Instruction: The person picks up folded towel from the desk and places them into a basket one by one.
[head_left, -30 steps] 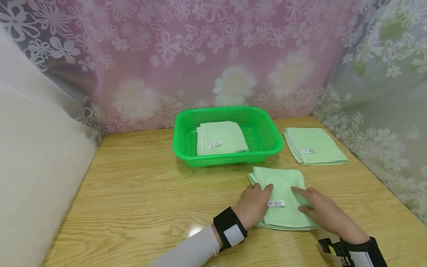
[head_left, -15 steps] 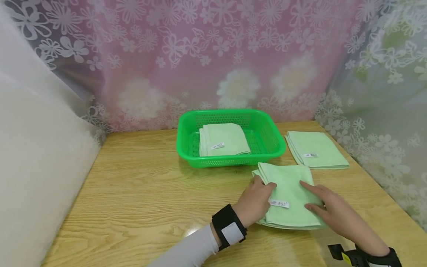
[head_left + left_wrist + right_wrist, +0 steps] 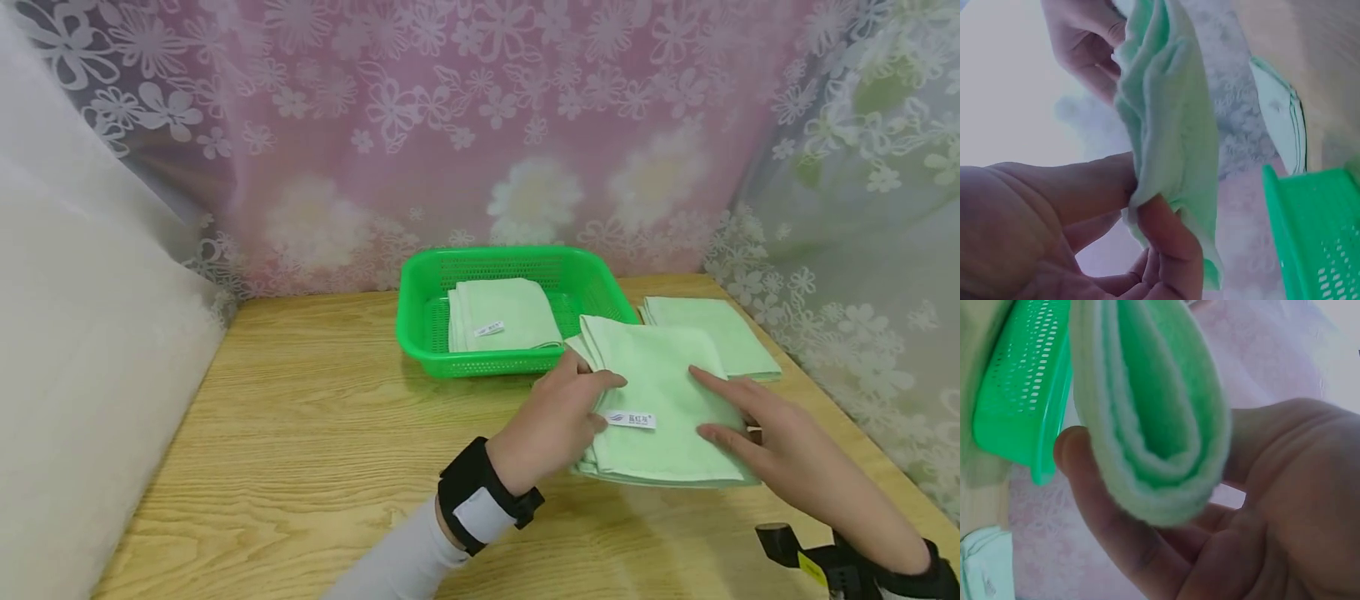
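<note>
A folded light green towel [image 3: 660, 383] with a white label is held up off the table between both hands. My left hand [image 3: 551, 421] pinches its left edge, thumb on top and fingers beneath, as the left wrist view also shows. On the right edge, my right hand [image 3: 787, 442] grips the towel, and the right wrist view shows its rolled folds [image 3: 1160, 487] between thumb and fingers. Behind the towel stands a green plastic basket [image 3: 480, 364], its front right corner covered by it. Inside the basket lies another folded towel [image 3: 510, 308].
A third folded towel [image 3: 712, 329] lies on the wooden table [image 3: 315, 433] right of the basket, partly hidden by the held one. A flowered pink curtain [image 3: 450, 167] hangs behind the table. White sheeting [image 3: 90, 350] borders the left side.
Both hands have raised the towel from the table and moved it forward, toward the basket and the right-hand towel. The basket and the other towels stay where they were.
</note>
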Tool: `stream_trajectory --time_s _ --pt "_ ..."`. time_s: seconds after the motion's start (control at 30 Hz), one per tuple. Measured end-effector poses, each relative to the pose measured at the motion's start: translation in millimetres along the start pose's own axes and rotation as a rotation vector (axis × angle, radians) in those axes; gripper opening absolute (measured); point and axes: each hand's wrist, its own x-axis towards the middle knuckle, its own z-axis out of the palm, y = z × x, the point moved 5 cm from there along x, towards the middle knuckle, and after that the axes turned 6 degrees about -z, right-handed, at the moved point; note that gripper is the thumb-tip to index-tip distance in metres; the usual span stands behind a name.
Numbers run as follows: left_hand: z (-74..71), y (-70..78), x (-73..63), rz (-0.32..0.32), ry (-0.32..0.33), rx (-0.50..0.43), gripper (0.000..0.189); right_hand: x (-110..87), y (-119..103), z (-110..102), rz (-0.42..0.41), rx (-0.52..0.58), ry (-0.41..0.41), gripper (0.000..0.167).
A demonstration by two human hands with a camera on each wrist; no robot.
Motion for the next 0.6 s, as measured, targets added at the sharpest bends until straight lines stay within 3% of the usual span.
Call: stream_trajectory --time_s 0.33,0.47,0.6 --pt "-50.6 -33.1 8.1 -0.139 0.055 -0.025 0.047 69.3 -25.9 -1.9 -0.121 -0.019 -0.001 0.068" --pt "-80.2 -53.3 5.6 -0.182 0.095 -0.094 0.049 103.4 -40.0 -2.1 -0.136 0.024 -0.038 0.067" --pt "-113.9 -74.3 1.0 -0.183 0.15 -0.175 0.051 139.2 -56.0 -4.3 -0.137 0.088 -0.081 0.066"
